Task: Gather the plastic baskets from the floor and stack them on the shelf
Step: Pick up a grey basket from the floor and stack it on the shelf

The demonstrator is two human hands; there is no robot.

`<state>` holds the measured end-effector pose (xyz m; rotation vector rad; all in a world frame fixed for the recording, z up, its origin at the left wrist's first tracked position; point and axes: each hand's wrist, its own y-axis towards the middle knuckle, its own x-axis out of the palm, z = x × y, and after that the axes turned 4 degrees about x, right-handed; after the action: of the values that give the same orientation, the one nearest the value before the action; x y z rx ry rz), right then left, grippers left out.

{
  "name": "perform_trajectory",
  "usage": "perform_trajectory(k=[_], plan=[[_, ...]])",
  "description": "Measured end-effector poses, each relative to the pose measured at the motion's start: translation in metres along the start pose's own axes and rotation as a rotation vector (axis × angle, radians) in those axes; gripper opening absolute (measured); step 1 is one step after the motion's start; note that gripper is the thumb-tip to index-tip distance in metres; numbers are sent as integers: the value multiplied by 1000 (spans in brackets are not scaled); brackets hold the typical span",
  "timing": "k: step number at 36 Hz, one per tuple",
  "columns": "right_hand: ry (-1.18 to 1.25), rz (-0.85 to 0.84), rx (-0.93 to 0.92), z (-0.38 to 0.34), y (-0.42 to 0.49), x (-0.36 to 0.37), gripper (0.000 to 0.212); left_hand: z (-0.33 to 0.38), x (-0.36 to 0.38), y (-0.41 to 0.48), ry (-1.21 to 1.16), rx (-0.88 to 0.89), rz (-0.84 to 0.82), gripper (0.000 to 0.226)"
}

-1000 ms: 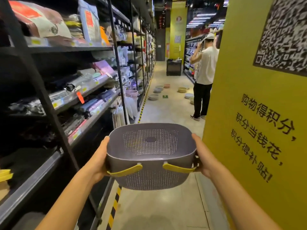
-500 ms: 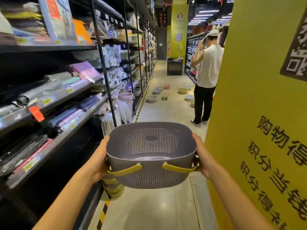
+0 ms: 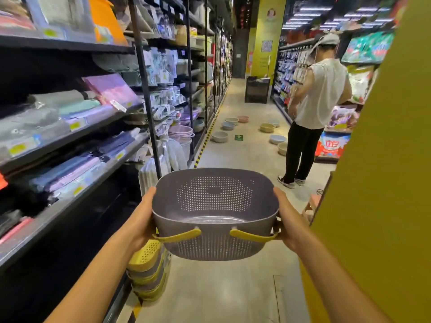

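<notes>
Plastic item: grey basket, rounded-square, perforated walls + base, open side up, tilted a bit toward the camera.
Location: in mid-air over the aisle floor, centre of view, betw. the shelf unit and the yellow pillar, touching neither.
Handles: yellow handles on the near wall, lying flat against it, one L, one R.
L hand: left hand grasps the basket's L end, palm to the wall, thumb up near the rim; fingertips hidden behind it.
R hand: right hand grasps the R end the same way, thumb near the rim; fingers out of sight on the far side.
Stack: stack of baskets, yellow + grey, nested, at the foot of the shelf unit, below and L of the grey basket, partly behind the L forearm. Can't tell if it sits on the floor or on the lowest ledge.
Shelf unit: shelf unit, black metal, runs down the L side of the aisle; folded textiles in grey, lilac, mint, w/ yellow price tags.
Floor items: round bowls scattered farther down the aisle, well apart from the hands; grey, blue, pink, yellowish.
Buckets: pink buckets, nested, at the shelf base mid-aisle.
Other person: second person, white top, black trousers, cap, stands R side, back to camera.
Pillar: yellow pillar fills the R edge, just beside the R forearm.
Edge marking: black-yellow hazard tape along the shelf foot.
</notes>
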<state>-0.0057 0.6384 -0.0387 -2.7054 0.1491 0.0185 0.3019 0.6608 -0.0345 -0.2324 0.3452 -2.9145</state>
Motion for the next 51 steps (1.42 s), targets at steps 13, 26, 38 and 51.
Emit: perform_trajectory(k=[13, 26, 38, 51], plan=[[-53, -107, 19, -73, 164, 75, 43, 28, -17, 168, -66, -8, 87, 51], [-122, -331, 12, -132, 338, 131, 44, 30, -8, 282, -108, 40, 339, 53], [-338, -653, 31, -155, 451, 212, 47, 1, -11, 314, -248, 98, 652, 47], [-462, -916, 49, -118, 492, 369, 46, -47, -98, 331, -262, 77, 965, 49]])
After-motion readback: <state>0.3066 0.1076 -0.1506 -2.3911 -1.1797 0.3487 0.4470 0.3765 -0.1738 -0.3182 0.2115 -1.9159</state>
